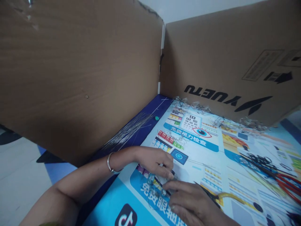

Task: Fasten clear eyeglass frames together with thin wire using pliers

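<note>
My left hand (156,161), a silver bangle on its wrist, has its thumb and fingers closed at a string of clear, glassy beads (152,190) with dark wire or cord. Close against it, my right hand (191,201) has curled fingers closed on the near side of the same piece. The fingers partly hide the piece, so its full shape does not show. Just beyond the right hand lie pliers with yellow handles (229,196), their dark jaws pointing left.
Cardboard walls (113,69) stand behind and to the left. Loose metal wires (131,128) lie beside the left wall, near a small green piece (156,118). Clear beaded pieces (251,124) line the back. Black rings (261,161) and red-handled pliers (288,185) are at the right.
</note>
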`<state>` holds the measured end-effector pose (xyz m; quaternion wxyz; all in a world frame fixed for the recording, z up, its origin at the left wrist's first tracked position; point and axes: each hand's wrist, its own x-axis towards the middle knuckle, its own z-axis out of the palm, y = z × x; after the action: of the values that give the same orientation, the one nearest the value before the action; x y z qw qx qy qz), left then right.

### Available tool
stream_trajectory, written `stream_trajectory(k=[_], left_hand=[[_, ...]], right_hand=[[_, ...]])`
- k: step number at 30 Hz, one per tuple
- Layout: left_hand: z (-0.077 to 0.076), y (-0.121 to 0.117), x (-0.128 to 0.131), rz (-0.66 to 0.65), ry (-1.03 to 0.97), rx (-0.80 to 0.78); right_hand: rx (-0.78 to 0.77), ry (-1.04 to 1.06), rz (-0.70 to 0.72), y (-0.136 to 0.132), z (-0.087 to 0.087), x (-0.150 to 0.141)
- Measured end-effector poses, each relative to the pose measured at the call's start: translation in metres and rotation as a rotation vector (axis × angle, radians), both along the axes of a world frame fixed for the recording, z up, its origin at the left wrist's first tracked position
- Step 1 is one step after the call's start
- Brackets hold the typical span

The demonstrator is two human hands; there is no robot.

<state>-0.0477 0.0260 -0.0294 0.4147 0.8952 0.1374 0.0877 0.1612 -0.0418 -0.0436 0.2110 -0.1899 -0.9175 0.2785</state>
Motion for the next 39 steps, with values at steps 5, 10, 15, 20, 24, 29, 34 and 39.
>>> stream_trajectory(k=[5,10,15,20,24,29,34,39], left_hand=[[0.001,0.002,-0.002,-0.009,-0.017,-0.010],[-0.004,0.007,-0.004,-0.017,-0.048,0.010],[-0.002,0.006,-0.007,0.015,0.003,0.040],[0.014,0.000,-0.009,0.046,0.146,0.120],[0.023,-0.003,-0.011,0.036,0.239,0.177],[0.029,-0.006,-0.017,0.065,0.298,0.205],[0.035,-0.012,-0.024,0.155,0.327,0.242],[0.030,-0.018,-0.031,0.222,0.296,0.206]], right_hand=[[-0.217,0.163,-0.145,0.004,-0.004,0.001],[-0.484,0.222,-0.490,0.011,-0.010,-0.002],[-0.772,0.232,-0.649,0.015,-0.010,-0.009],[-0.836,0.233,-0.672,0.015,-0.001,-0.013],[-0.891,0.250,-0.652,0.016,-0.003,-0.012],[-0.973,0.308,-0.626,0.015,-0.006,-0.010],[-1.017,0.343,-0.618,0.014,-0.006,-0.008],[-0.972,0.290,-0.679,0.017,-0.005,-0.008]])
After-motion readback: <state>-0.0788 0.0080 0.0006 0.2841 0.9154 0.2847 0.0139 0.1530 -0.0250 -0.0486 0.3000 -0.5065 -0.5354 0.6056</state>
